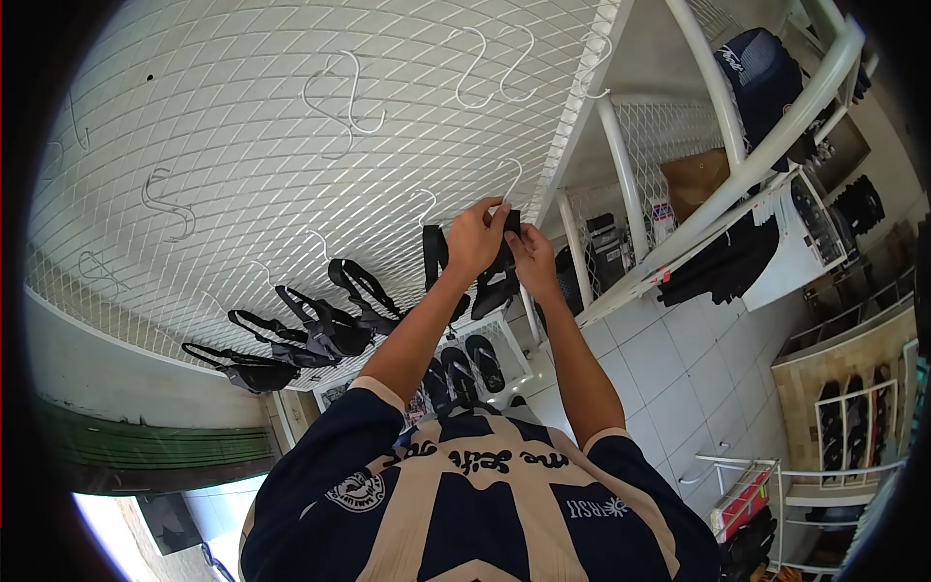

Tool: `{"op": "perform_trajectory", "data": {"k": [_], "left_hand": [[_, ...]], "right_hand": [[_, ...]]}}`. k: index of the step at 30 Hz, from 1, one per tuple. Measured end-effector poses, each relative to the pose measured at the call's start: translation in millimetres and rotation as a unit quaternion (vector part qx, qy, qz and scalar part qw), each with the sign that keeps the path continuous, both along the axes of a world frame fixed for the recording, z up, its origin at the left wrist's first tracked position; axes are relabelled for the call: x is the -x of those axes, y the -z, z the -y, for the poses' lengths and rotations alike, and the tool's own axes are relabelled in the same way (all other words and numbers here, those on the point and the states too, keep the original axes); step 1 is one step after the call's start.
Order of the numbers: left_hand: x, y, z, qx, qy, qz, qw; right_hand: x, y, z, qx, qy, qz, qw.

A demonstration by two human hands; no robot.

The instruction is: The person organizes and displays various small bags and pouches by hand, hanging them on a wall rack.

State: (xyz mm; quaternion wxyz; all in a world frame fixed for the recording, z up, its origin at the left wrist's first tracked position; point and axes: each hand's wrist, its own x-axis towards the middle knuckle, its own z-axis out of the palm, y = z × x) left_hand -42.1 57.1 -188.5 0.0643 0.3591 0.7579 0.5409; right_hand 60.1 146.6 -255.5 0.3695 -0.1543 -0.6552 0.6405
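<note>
The person's shirt [485, 524] is showing dark looping script across the chest, a round crest and some small white letters, none of which I am managing to read with certainty; the navy cap [761, 82] on the right is carrying white script, also too small for me. Just below a white hook [511, 179], the left hand [477, 233] is pinching a black strap [513, 223] between thumb and fingers, and the right hand [533, 260] is pinching the same strap from its other side; whether it is sitting on the hook I cannot tell. The bag [497, 291] on that strap is hanging beneath the hands, partly hidden. I am counting five other bags [335, 332] hanging in a row on the white mesh [242, 126], four in a group and one close by, half covered by the left forearm [415, 335]. Three bare hooks [519, 63] are lining the mesh's upper right, and more are dangling farther left. Below, at least three flip-flops [485, 364] are lying in a white tray [519, 361]; three more are standing on a rack [819, 417] at far right. A thick white rail [795, 121] is crossing before the cap, near a brown paper bag [693, 182], above the tiled floor [669, 373].
</note>
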Motion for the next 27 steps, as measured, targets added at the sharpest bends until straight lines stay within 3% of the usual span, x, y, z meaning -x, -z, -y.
{"op": "perform_trajectory", "data": {"k": [10, 12, 15, 19, 21, 23, 24, 27], "left_hand": [[-5.0, -2.8, -7.6, -0.002, -0.048, -0.034, 0.998], [-5.3, -4.2, -6.4, 0.008, -0.052, -0.03, 0.998], [-12.7, 1.7, 5.2, 0.013, -0.051, -0.017, 0.998], [-37.6, 7.6, 25.1, -0.047, -0.06, -0.005, 0.997], [-47.9, 11.9, 33.9, -0.008, 0.007, 0.07, 0.998], [-58.7, 21.4, 34.0, -0.064, 0.139, 0.001, 0.988], [-60.9, 23.6, 33.5, -0.021, 0.206, -0.003, 0.978], [-74.2, 35.2, 30.0, -0.017, 0.301, -0.048, 0.952]], "right_hand": [[3.2, -22.3, -4.1, -0.061, 0.096, 0.008, 0.993], [-2.4, -43.0, -3.9, -0.017, 0.144, -0.03, 0.989], [-24.2, -68.5, -1.9, 0.002, 0.125, -0.07, 0.99], [-59.6, -90.5, 10.0, 0.011, 0.142, -0.043, 0.989], [-72.7, -95.3, 14.1, 0.018, 0.15, -0.034, 0.988], [-85.7, -99.2, 19.7, 0.024, 0.141, -0.031, 0.989], [-91.7, -102.5, 22.3, 0.036, 0.138, -0.035, 0.989], [-113.5, -114.9, 27.0, 0.031, 0.148, -0.017, 0.988]]}}
